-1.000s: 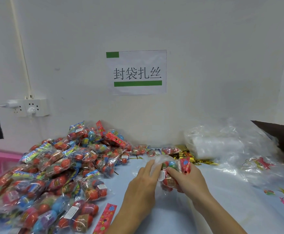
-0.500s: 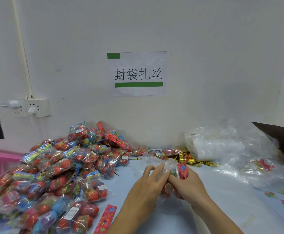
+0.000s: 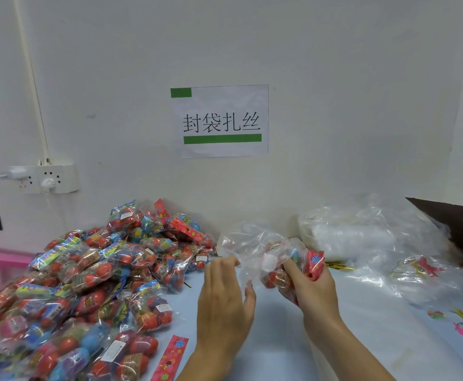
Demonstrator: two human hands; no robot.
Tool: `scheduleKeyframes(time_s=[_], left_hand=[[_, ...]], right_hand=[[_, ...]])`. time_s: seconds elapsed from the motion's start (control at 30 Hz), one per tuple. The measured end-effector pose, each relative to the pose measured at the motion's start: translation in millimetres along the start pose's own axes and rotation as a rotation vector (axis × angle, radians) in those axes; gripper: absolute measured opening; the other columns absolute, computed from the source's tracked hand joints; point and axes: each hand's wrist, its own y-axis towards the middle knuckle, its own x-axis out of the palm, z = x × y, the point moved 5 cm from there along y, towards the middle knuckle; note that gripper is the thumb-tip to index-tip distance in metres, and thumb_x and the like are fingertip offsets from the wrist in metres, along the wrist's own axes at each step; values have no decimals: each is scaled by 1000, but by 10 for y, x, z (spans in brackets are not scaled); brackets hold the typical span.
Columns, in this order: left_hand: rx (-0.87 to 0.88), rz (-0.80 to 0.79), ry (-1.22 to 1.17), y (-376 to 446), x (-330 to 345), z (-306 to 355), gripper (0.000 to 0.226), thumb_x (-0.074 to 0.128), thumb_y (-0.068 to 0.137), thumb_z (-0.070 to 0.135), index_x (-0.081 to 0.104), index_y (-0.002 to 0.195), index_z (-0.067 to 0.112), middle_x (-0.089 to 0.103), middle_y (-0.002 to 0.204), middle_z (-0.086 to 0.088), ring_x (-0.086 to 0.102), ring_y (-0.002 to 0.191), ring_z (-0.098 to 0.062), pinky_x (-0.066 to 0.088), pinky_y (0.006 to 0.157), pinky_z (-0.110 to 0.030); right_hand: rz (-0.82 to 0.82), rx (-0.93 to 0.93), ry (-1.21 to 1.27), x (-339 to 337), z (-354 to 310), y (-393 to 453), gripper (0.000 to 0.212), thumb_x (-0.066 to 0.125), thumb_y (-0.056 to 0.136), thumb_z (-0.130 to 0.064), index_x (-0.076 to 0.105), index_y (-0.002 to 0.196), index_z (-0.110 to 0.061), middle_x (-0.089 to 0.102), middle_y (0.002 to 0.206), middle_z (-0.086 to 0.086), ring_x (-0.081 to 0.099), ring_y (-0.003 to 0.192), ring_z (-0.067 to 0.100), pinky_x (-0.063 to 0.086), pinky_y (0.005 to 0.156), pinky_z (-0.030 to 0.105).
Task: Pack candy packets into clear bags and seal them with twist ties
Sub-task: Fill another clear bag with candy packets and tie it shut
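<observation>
A small packing workstation: a printed station sign (image 3: pixel 220 121) on the wall, a big heap of candy packets (image 3: pixel 82 276) on the table's left edge

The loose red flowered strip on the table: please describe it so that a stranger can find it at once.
Start at the big heap of candy packets on the left. At its near right edge, left of the left hand, the flat red paper strip with flowers lies alone, outside any bag.

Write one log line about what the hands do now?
right hand: grips candy packet inside clear bag | left hand: open beside bag | twist tie: not on
</observation>
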Motion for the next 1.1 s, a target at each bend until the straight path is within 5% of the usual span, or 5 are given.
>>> scheduleKeyframes(time_s=[0.2,0.47,0.73,0.83,1.1], left_hand=[[-139,-232,40,-39,140,-122,6,54,96,16,49,94,19,49,95,5,49,87,-15,42,70,-23],[-2,-586,-174,-156,339,31,9,53,93,19,50,85,17,55,88,3,49,83,-13,46,77,-33],[-543,-139,-630,-36,168,-302,50,55,88,64,59,81,14,63,77,-2,63,76,-20,51,66,-37],[-809,-233,-1038,-61,313,-312,58,63,80,65,58,117,20,66,114,-2,66,105,-20,56,80,-35],[-856,-226,-1281,-64,342,-297,66,85,64,40,64,118,9,74,106,-15,73,94,-30,59,70,-35]], right_hand=[[-61,18,131,48,-26,-14,31,80,82,-26,68,110,-23,77,98,1,75,90,19,61,82,43],[-48,106,377,55,-25,-38,26,71,91,-19,68,117,-16,76,108,10,73,99,27,59,69,35],[-116,104,365,98,-93,-73,31,69,92,-13,65,122,-13,74,113,12,71,106,32,55,95,51],[-231,112,335,197,-82,-150,29,65,93,-12,64,122,-10,74,114,15,71,106,33,56,92,47],[-415,79,141,273,-91,-219,40,80,74,-20,71,111,-7,75,106,17,73,97,35,60,83,47]])
